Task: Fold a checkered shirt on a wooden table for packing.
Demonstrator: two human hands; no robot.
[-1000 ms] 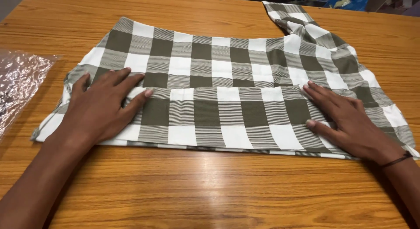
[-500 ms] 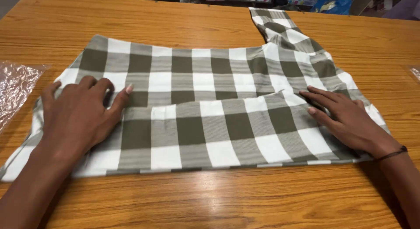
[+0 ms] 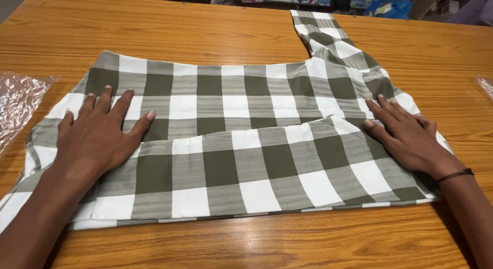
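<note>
A folded cloth in olive green and white checks lies flat on the wooden table. One narrow strip of it trails off toward the far right. My left hand rests palm down on the cloth's left part, fingers spread. My right hand presses flat on the cloth's right edge, fingers together and pointing left. A thin dark band sits on my right wrist. Neither hand grips anything.
A crinkled clear plastic bag lies at the table's left edge. Another bit of clear plastic shows at the right edge. Shelves with coloured packages stand beyond the far side of the table.
Both hands slid along the cloth's surface, the left toward its left end and the right toward its right end. The view has moved closer and the cloth looks smoother.
</note>
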